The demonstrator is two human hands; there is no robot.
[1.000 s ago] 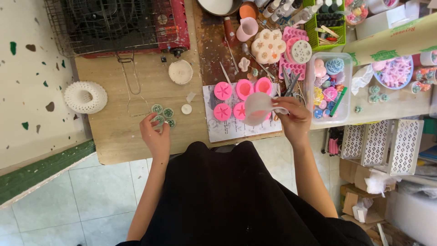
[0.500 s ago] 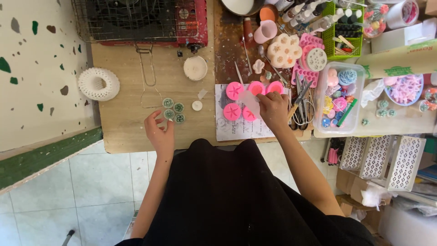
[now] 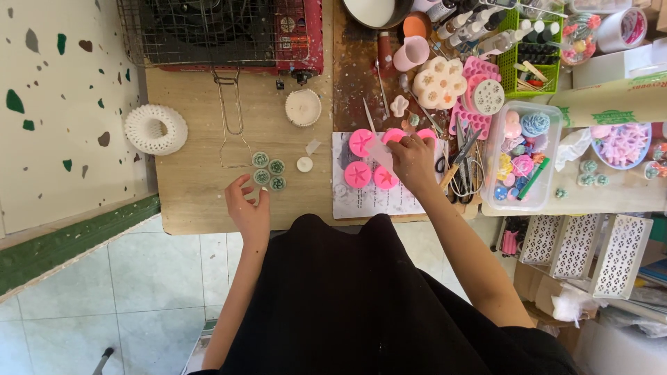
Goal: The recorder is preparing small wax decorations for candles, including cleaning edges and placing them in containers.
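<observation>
**Tilting a cup over pink moulds**

Resting at the far left of the wooden worktop (image 3: 194, 201), a white lattice ring (image 3: 155, 129) lies near the wall, well apart from both hands. Behind it a red stove (image 3: 229, 35) carries a wire rack. Four small green rosette pieces (image 3: 269, 172) sit clustered on the bare wood, with a small white disc (image 3: 303, 164) just beside them and a round white ribbed piece (image 3: 303, 107) further back.

The left hand (image 3: 247, 207) hovers just in front of the rosettes with fingers spread and loose, gripping nothing. To its right a printed paper sheet (image 3: 368, 198) carries round pink moulds (image 3: 358, 174) with star-shaped hollows. The right hand (image 3: 414, 161) is closed around a translucent plastic cup (image 3: 381, 154), tipped over the moulds; what the cup contains cannot be told.

Behind the moulds lie a cream flower-shaped mould (image 3: 438, 82) and a pink tray mould (image 3: 472, 97). Scissors (image 3: 455, 156) and thin metal tools lie just right of the right hand. A clear plastic box (image 3: 517, 156) holds soft-looking flower shapes in pink, blue and yellow. A green basket (image 3: 531, 52) at the back holds small bottles, and a round bowl (image 3: 622, 146) at the far right holds pink star pieces. Below the worktop's right end stand white perforated baskets (image 3: 590, 243).
</observation>
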